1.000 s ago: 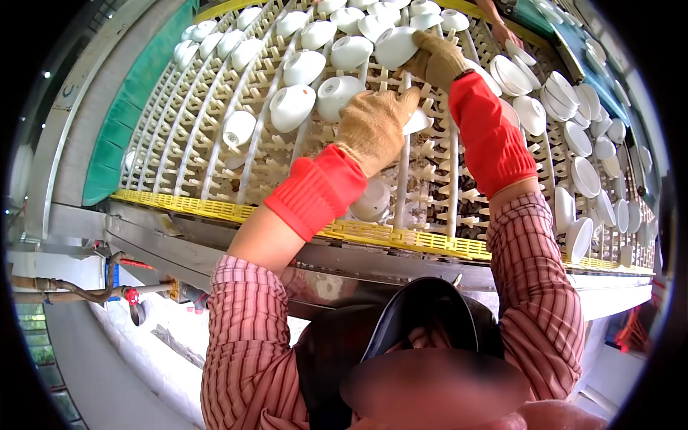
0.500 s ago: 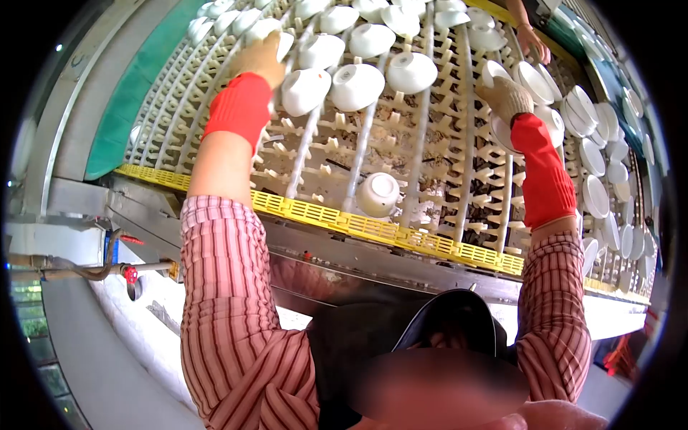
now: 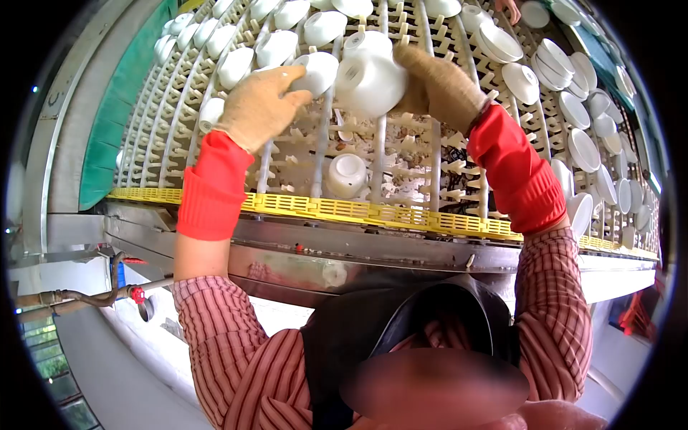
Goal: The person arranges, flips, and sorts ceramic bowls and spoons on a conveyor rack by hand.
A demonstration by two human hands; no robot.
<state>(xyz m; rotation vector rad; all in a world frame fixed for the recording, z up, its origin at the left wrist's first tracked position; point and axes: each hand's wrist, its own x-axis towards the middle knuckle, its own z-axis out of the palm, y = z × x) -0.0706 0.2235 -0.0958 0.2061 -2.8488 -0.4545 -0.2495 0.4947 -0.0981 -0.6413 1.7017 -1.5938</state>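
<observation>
Both hands wear tan gloves with red cuffs. My left hand is over the pegged conveyor, thumb and fingers apart, its fingertips beside an upside-down white bowl. Between the hands, a larger white bowl is raised in front of another bowl. My right hand grips this larger bowl at its right side; part of its fingers is hidden behind the bowl. Nearer the front edge, a small white cup sits base up. A small white piece lies just left of my left hand.
Rows of white bowls cover the far part of the conveyor, and many more dishes stand at the right. A yellow slatted edge runs along the front. Another person's hand shows at the top right.
My left hand has come nearer and its fingers now show spread. My right hand has moved left, now with a bowl. The bowls and the cup on the conveyor have shifted left.
</observation>
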